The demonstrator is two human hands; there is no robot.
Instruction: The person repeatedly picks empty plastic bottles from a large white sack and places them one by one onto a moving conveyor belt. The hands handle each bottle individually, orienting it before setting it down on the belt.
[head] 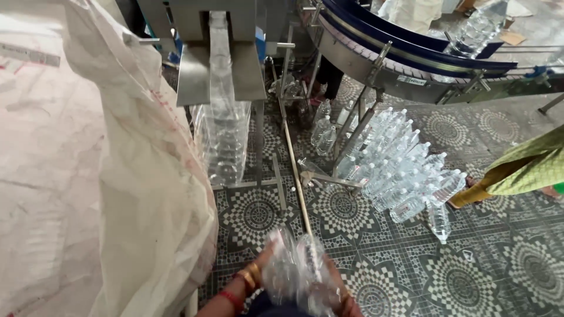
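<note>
Large white woven sack (pixel 88 176), standing open at the worker's left; curved blue conveyor (pixel 405 50) above a steel chute (pixel 220 70) already stacked with clear empty bottles; a heap of the same bottles (pixel 399 170) lying on the patterned tile floor (pixel 470 270), well apart from the sack and, by the look of it, not yet gathered. Smallest lot: a clutch of clear bottles (pixel 296 273) clasped between left hand (pixel 261 264) and right hand (pixel 341 287), fingers wrapped round them, just beside the sack's edge.
</note>
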